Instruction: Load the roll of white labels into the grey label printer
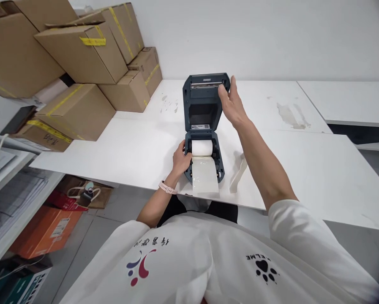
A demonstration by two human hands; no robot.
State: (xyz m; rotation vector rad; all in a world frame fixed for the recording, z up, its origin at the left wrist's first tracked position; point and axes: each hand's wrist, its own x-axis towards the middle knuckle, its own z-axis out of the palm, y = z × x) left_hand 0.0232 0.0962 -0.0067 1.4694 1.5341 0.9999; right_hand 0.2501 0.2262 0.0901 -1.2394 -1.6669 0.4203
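A dark grey label printer (221,157) stands on the white table with its lid (205,90) raised. Inside the base sits a white label roll (202,147), and a strip of label paper (205,175) runs from it over the front edge. My right hand (233,104) grips the lid's upper right edge, thumb on the inner face and fingers behind. My left hand (181,159) holds the left side of the base, thumb at the rim near the roll. A loose curled paper strip (238,174) lies right of the printer.
Cardboard boxes (81,105) are stacked on the left of the white table (138,147). A white wall (255,38) rises behind it. Low on the left are a shelf and an orange box (46,232). A second table surface (360,101) adjoins at the right.
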